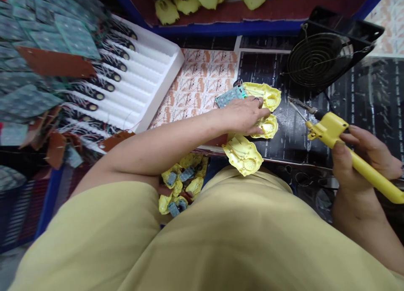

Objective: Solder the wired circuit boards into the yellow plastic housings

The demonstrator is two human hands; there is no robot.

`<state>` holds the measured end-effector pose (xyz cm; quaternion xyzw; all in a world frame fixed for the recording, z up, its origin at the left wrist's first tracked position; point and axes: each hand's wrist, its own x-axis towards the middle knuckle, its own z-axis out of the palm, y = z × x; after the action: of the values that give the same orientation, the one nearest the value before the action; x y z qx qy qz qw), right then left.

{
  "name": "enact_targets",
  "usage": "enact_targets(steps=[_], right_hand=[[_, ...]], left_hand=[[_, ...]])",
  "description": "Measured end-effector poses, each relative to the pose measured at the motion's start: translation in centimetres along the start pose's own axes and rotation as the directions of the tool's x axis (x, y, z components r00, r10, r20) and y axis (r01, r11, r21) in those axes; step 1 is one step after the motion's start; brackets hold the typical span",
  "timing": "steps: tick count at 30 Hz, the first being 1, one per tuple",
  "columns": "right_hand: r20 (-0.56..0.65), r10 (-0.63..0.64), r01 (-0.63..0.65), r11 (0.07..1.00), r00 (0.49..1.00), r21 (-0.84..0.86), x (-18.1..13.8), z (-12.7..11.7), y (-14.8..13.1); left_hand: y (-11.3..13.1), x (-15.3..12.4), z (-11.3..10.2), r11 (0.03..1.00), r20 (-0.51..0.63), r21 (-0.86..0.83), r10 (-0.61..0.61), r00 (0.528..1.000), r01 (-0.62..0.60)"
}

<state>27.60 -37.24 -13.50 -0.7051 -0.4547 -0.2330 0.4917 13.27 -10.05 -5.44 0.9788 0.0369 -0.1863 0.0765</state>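
Note:
My right hand (362,156) is wrapped around the handle of a yellow soldering gun (334,129), its dark tip pointing left over the bench. My left hand (248,114) reaches across to the yellow plastic shells, its fingers closed over the left part of the middle shell (269,126). Just beyond lies another yellow shell (272,96), and a blue-green circuit board (230,97) sits beside it, partly behind my hand. A third yellow shell (244,155), open side up, rests at the bench's front edge near my body.
A black fan (318,61) stands at the back right. On the left, a white foam tray (151,80) holds dark round-ended parts with wires, beside piled circuit boards (38,34). More yellow shells (186,4) fill a blue-edged bin behind; others with boards (181,185) lie below the bench.

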Motion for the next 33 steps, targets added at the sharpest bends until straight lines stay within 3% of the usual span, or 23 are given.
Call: enact_targets(steps=[4,7,13,16,18,21,24,29,33], right_hand=[[-0.014,0.018,-0.017,1.000,1.000,0.017,0.1,0.2,-0.1],[-0.028,-0.006,0.006,1.000,1.000,0.005,0.1,0.3,-0.1],[-0.003,0.018,-0.018,1.000,1.000,0.020,0.0,0.0,-0.3],[-0.025,0.001,-0.001,1.000,1.000,0.025,0.1,0.1,-0.4],[-0.078,-0.028,0.030,0.999,0.997,0.032,0.0,0.3,-0.3],[-0.141,-0.051,0.057,0.998,0.989,0.038,-0.3,0.5,-0.2],[-0.098,-0.043,0.046,0.999,0.994,0.022,-0.8,0.2,-0.1],[-0.055,-0.003,0.002,1.000,0.998,-0.008,-1.1,-0.5,-0.2],[-0.073,-0.027,0.026,0.999,0.997,-0.023,-1.0,-0.4,-0.1]], left_hand=[[0.4,0.6,-0.8,0.999,0.099,0.000,-0.036,0.994,0.036],[0.5,0.7,-0.5,0.999,0.086,0.010,-0.032,0.996,0.031],[-1.6,-1.2,1.0,0.993,-0.127,-0.106,0.039,0.991,-0.052],[-5.1,-1.9,1.0,0.983,-0.337,-0.179,-0.034,0.941,-0.029],[-7.9,-1.7,1.1,0.977,-0.392,-0.213,-0.115,0.913,0.032],[-11.4,-0.8,1.6,0.946,-0.293,-0.316,-0.167,0.941,0.070],[-12.6,-1.1,1.6,0.918,-0.122,-0.391,-0.113,0.986,0.056],[-10.7,-5.3,1.3,0.931,0.101,-0.365,0.034,0.994,0.005],[-8.2,-8.5,2.7,0.984,0.165,-0.172,-0.014,0.986,0.042]])
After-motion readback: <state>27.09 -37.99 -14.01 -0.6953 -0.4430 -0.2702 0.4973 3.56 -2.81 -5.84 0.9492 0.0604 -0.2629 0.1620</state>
